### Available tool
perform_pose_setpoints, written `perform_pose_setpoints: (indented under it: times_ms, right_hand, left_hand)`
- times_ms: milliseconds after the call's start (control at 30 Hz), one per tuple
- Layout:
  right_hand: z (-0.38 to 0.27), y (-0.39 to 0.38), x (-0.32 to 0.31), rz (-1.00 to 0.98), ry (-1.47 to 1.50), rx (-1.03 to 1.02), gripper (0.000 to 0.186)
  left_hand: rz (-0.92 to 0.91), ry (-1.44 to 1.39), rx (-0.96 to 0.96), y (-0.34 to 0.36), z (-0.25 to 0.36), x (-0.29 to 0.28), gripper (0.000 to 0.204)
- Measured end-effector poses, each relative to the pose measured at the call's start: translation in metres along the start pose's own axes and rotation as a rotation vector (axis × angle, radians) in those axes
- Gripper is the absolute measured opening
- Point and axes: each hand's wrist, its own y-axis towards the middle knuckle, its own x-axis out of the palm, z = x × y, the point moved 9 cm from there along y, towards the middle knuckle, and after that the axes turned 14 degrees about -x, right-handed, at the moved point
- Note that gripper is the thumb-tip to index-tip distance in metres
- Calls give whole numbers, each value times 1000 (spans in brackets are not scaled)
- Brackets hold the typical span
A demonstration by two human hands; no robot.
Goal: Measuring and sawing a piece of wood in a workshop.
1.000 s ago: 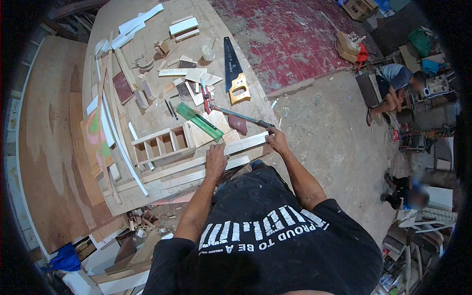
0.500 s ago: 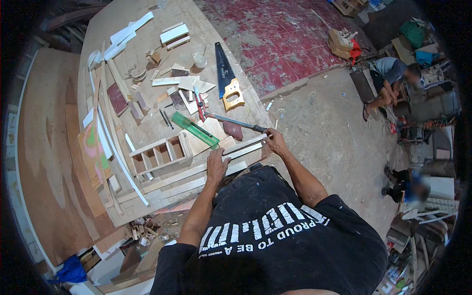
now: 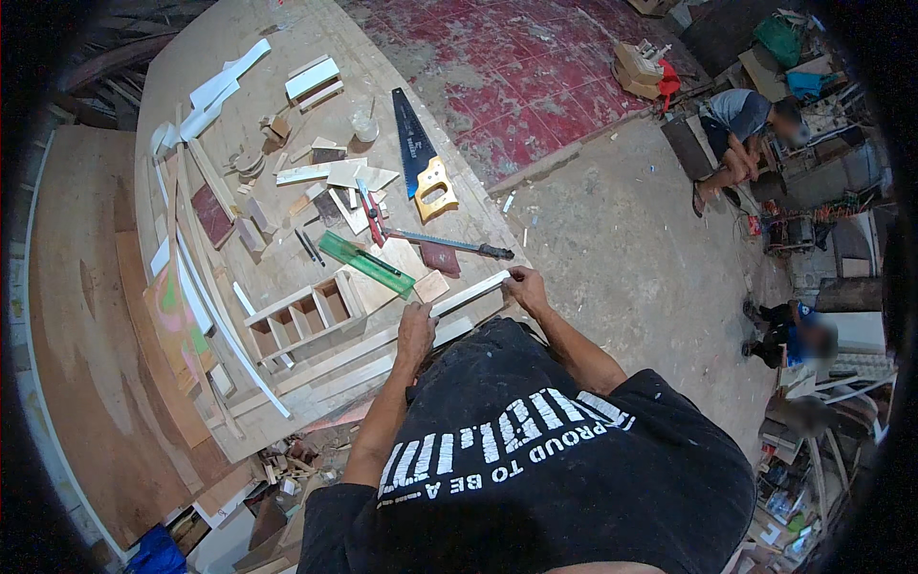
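Observation:
A pale narrow wood strip (image 3: 469, 295) spans the gap between my two hands at the table's near edge. My left hand (image 3: 416, 331) is closed on its left end, beside the tip of a green translucent tray-like piece (image 3: 368, 265). At the other end, my right hand (image 3: 527, 291) pinches the strip between thumb and fingers. Just beyond the strip lie a small wood block (image 3: 430, 286) and a dark red sandpaper-like piece (image 3: 440, 256). A hacksaw-like tool with a black grip (image 3: 495, 252) points toward my right hand. Further long strips (image 3: 354, 368) run along the near edge.
On the worktable (image 3: 382, 67) lie a handsaw (image 3: 435, 187), a small compartmented wooden box (image 3: 304, 320), a cup (image 3: 364, 125) and wood offcuts. A large plywood sheet (image 3: 81, 316) stands left. Two people (image 3: 738, 120) sit at the right, near clutter.
The strip between my hands now shows a paler face, as if turned. My right hand has shifted slightly left and down in the view. The whole table appears shifted a little left.

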Motion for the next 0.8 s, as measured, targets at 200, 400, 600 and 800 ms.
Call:
perform_pose_setpoints:
  times_ms: [200,400,600,800]
  right_hand:
    - [-5,2,1,18,4,-9,27]
    - [12,4,6,-2,75,3,25]
    - [16,11,8,-48,81,11,24]
    - [6,19,3,-146,-54,30,23]
  left_hand:
    - [-46,-38,-54,2,-7,2,26]
    - [-43,-126,-72,1,-10,0,27]
    - [-87,-152,-154,6,-17,1,24]
    - [-3,-153,-99,4,-7,-1,26]
